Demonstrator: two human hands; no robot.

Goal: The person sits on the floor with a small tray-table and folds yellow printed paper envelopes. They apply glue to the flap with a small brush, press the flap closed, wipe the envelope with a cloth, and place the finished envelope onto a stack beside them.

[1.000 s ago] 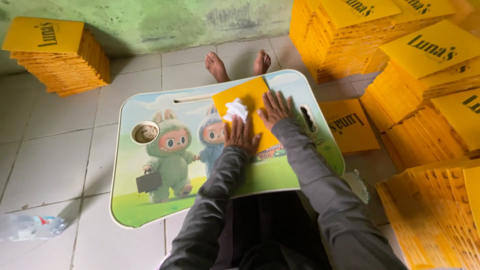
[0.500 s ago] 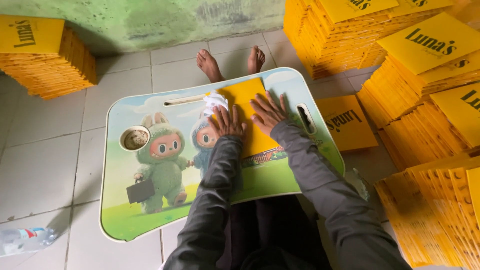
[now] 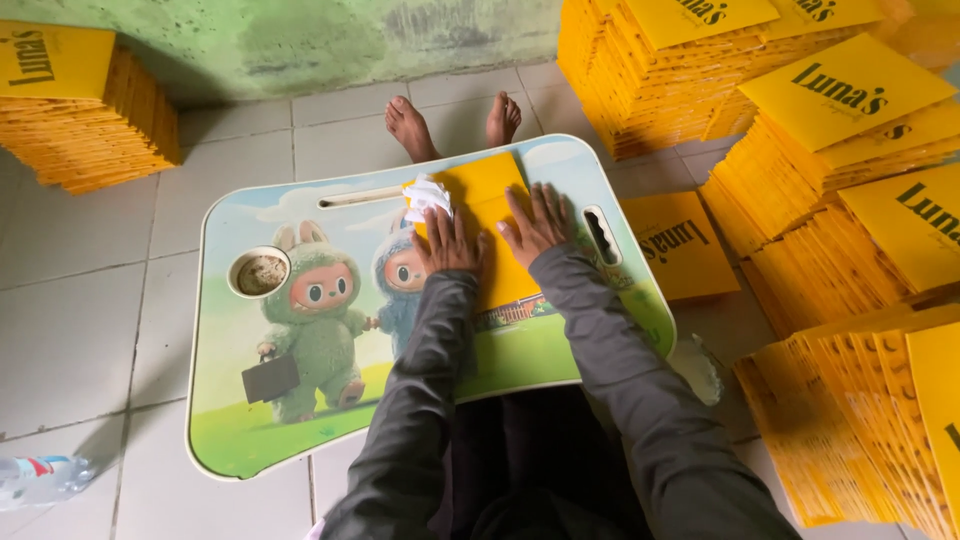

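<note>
- Two hands press flat on a yellow sheet [image 3: 487, 230] on the desk [image 3: 300, 330].
- The sheet's long side runs from 6 up to 12 o'clock.
- Left hand [image 3: 452, 243] and right hand [image 3: 537, 222] have fingers spread apart.
- White crumpled paper [image 3: 427, 195] sits at the left hand's 11 o'clock.

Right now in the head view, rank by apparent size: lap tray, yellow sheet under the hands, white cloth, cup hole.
1. Lap tray
2. Yellow sheet
3. Cup hole and white cloth: they look about alike, too close to rank.
</note>
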